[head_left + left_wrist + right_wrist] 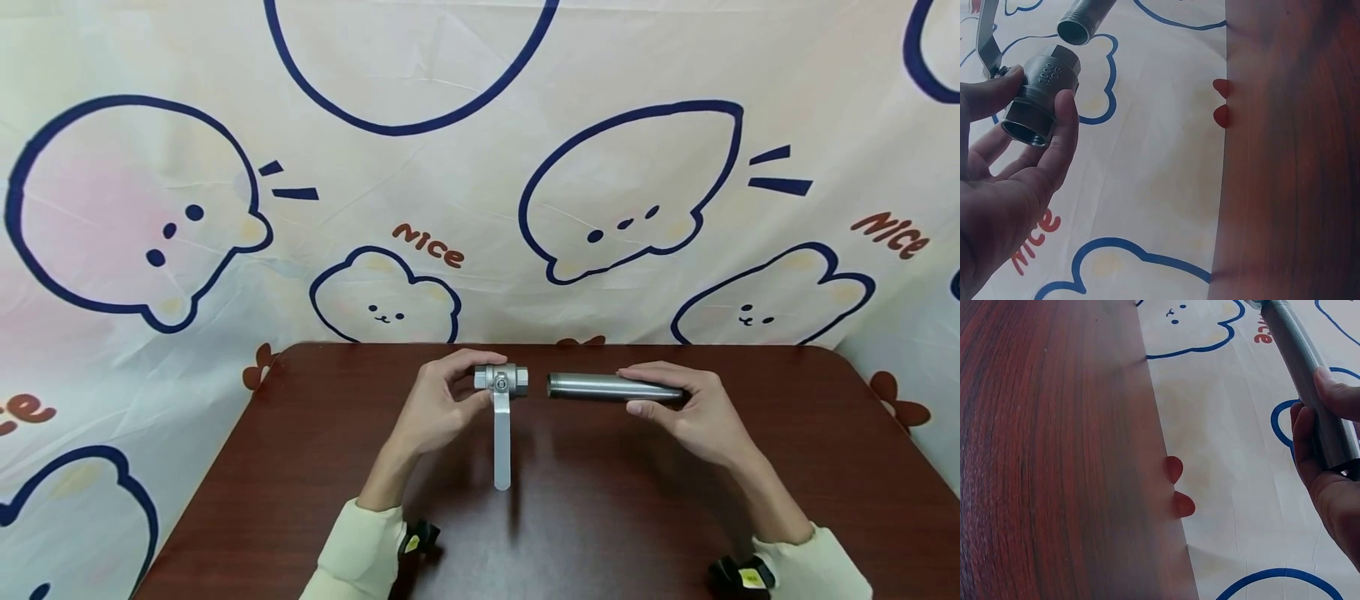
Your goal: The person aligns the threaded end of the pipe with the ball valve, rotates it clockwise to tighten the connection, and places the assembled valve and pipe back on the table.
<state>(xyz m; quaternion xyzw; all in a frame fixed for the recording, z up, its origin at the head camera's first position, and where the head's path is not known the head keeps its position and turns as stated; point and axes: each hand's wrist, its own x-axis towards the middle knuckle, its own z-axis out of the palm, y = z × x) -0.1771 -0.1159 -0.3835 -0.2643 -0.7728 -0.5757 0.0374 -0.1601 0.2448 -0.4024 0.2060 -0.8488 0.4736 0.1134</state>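
Note:
A metal ball valve (512,379) with a long lever handle (502,442) is gripped between the thumb and fingers of my left hand (438,408). In the head view its lever points toward me. One open end of the valve (1038,94) faces the left wrist camera. My right hand (693,408) holds a steel pipe (588,386) level, thumb on the near side and fingers on the far side. The pipe's threaded end (1075,28) points at the valve, and a small gap separates them. Both parts are held above the table.
Below the hands lies a dark reddish-brown wooden table (600,517) with rounded far corners. Behind it hangs a pale cloth (480,183) printed with blue-outlined cartoon animals and red lettering. Each wrist bears a small black camera (420,537).

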